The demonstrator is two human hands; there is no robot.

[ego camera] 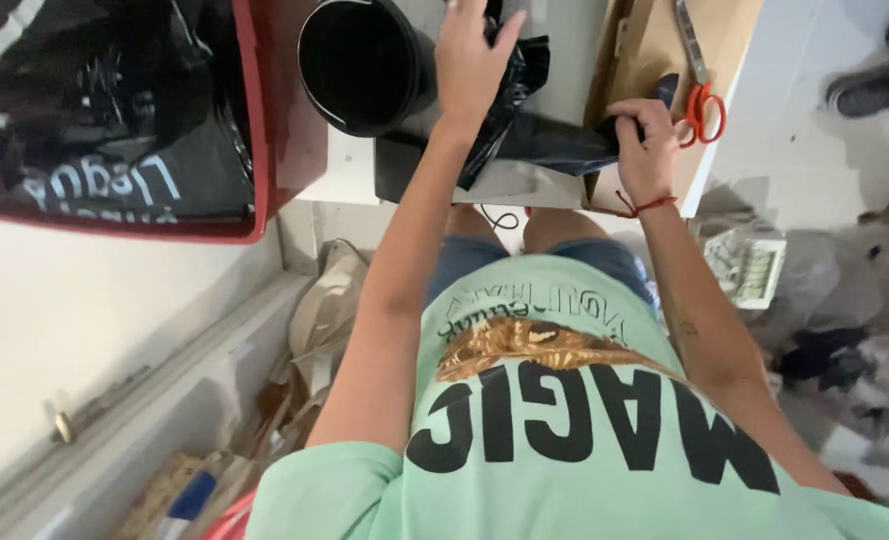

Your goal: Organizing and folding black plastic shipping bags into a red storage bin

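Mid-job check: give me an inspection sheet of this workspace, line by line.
Surface: white table, partly covered.
Job's things: black plastic bag, crumpled, held by both hands.
Clutter: black bucket beside the bag; orange-handled scissors on cardboard; red bin lined with black plastic.
Grippers: left hand presses on the bag; right hand grips its edge, red string at the wrist.
Cables: one dark cord below the table edge.
Surroundings: floor litter on the right; another person's shoe.
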